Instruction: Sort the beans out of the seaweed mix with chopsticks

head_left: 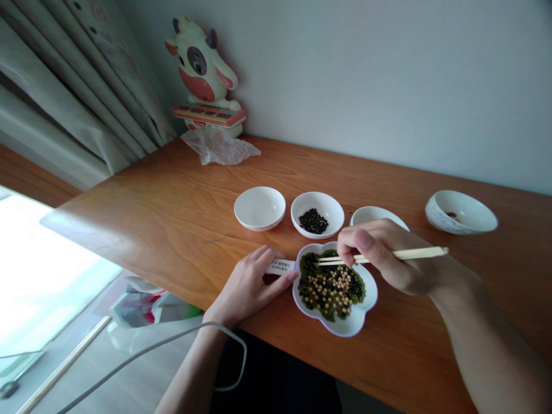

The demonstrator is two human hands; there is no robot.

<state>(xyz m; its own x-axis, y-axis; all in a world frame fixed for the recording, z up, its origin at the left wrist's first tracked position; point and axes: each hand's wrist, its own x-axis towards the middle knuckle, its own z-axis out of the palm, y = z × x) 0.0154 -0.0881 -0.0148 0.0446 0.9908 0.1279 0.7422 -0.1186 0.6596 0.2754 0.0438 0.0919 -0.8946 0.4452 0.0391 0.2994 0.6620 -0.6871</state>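
Note:
My right hand (388,253) is closed around a pair of wooden chopsticks (422,252). Their tips touch the beans in a white flower-shaped dish (351,326) with a lilac rim. Small green beans, black beans and round tan beans (340,280) lie mixed there. At the dish's left side, my left hand (250,282) grips its short handle, which bears a white printed label (280,266); the thumb reaches the rim. Behind the dish stands a small white bowl (338,215) with black beans (314,221). Another white bowl (377,214) is partly hidden by my right hand.
A white bowl (259,208) with nothing visible inside stands at left. A patterned bowl (461,213) at right holds something small and reddish-brown. A cow toy keyboard (207,80) and crumpled plastic bag (219,148) sit at the back. A grey cable (150,348) crosses my left forearm.

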